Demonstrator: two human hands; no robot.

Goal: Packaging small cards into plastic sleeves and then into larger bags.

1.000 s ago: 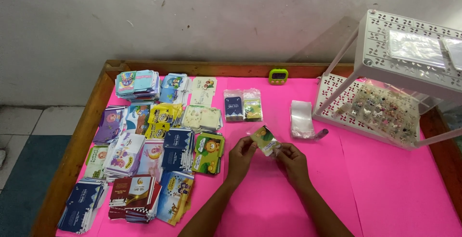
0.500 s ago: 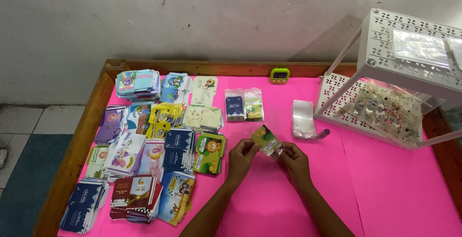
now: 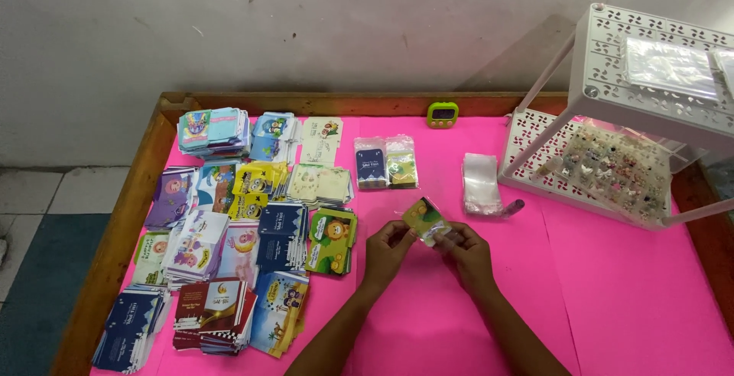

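Head view, only one camera.

Left hand (image 3: 388,244) and right hand (image 3: 464,250) meet over the pink table cover (image 3: 627,307). Both pinch the same item: a small yellow-green printed card in a clear plastic sleeve (image 3: 425,218), held just above the cover, tilted, between the fingertips. Left hand grips the lower-left edge, right hand the lower-right, where loose sleeve film shows. Whether the card is fully seated in the sleeve: cannot tell, too small.

Near the hands:
- Stack of empty clear plastic sleeves (image 3: 483,183), just up and right of the hands, lying flat.
- Two sleeved cards side by side, one dark blue, one green (image 3: 386,163), further up the table. They look finished, so I'd judge two done, one in hand.
- Many stacks of colourful printed cards (image 3: 237,231) fill the left half of the table, overlapping, unsleeved as far as I can see. If those are the backlog, most of the work is left.

Rest:
- Small green digital timer (image 3: 443,114) at the back edge, against the brown wooden table frame (image 3: 122,223).
- White perforated plastic rack (image 3: 634,108) at right; lower shelf holds a clear bag of small mixed trinkets (image 3: 612,170), top shelf holds clear flat packets (image 3: 669,66).
- Grey scuffed wall (image 3: 306,24) behind.
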